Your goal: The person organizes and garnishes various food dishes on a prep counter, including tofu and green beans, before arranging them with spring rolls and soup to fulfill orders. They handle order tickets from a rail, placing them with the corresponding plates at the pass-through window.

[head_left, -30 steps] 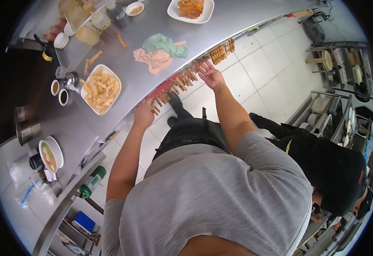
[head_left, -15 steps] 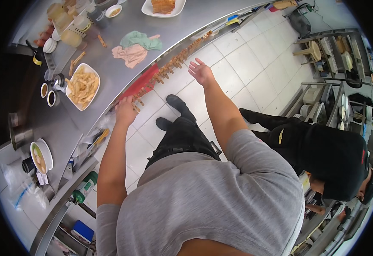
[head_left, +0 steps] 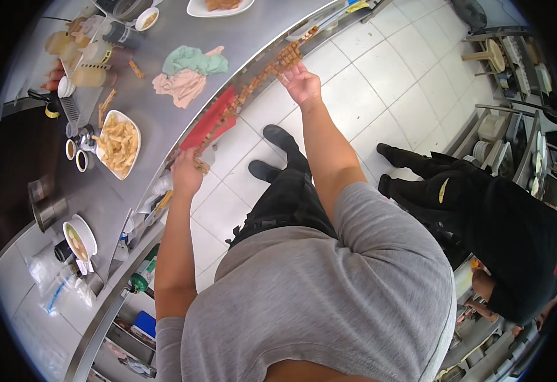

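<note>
A row of brown wooden clothespins (head_left: pixel 245 94) runs along the counter's near edge. At its left end, my left hand (head_left: pixel 187 170) has its fingers bent around the row, with several pins showing beside the thumb; the fingertips are partly hidden. Farther along, my right hand (head_left: pixel 303 85) is turned palm up with fingers stretched out, and its fingertips touch a bunched cluster of clothespins (head_left: pixel 289 56). Behind the row, between my hands, hangs a flat red sheet (head_left: pixel 207 121).
On the steel counter (head_left: pixel 170 121) are green and pink cloths (head_left: pixel 192 60), a bowl of fried food (head_left: pixel 118 145), sauce cups (head_left: pixel 82 161) and bottles. A soup bowl (head_left: pixel 80 237) stands at the left. At my right, a person in black (head_left: pixel 514 235) bends by shelving.
My right hand has moved up against the clothespins, which have swung up from hanging and bunched together. My left hand stays at the row's left end. The view has shifted slightly.
</note>
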Motion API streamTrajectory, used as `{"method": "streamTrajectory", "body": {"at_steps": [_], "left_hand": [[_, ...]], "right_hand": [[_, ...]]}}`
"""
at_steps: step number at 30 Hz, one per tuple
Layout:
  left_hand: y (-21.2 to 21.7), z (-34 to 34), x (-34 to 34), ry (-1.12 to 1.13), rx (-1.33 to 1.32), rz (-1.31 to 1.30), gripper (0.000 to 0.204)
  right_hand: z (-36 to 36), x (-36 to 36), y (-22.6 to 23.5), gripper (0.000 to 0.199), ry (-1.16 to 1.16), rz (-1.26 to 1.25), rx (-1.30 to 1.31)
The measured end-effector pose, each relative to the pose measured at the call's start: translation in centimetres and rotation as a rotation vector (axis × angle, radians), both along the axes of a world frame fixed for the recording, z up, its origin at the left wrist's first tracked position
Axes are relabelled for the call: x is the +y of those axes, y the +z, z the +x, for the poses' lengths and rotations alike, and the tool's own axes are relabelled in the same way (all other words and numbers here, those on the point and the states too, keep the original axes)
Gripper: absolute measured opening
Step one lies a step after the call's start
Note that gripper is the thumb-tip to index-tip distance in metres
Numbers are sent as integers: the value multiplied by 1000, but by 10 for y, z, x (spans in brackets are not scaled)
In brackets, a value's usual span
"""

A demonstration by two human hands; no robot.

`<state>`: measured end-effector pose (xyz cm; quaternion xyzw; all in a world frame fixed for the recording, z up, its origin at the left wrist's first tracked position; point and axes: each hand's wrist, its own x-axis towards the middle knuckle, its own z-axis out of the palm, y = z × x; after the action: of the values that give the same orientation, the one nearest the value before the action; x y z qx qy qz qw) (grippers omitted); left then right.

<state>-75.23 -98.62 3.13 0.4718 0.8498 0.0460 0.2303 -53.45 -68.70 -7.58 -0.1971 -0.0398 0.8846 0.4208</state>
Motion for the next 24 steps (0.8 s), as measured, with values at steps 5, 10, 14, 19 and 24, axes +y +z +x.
{"method": "streamTrajectory", "body": {"at_steps": [5,10,14,19,24], "left_hand": [[-1,1,6,17,19,-29,46],[-2,2,7,26,18,-41,45],[-3,1,3,5,39,-22,44],[0,-1,4,-37,53,-35,43],[-2,0,-1,-23,31,32,44]], "right_hand": [[11,-2,8,79,-7,-21,-41],[13,0,-3,78,-9,-45,-86],[-4,1,-11,60,-79,-204,-255],[-36,-2,-16,93,3,-191,-221],[-29,-19,8,96,91,-143,-3]]}}
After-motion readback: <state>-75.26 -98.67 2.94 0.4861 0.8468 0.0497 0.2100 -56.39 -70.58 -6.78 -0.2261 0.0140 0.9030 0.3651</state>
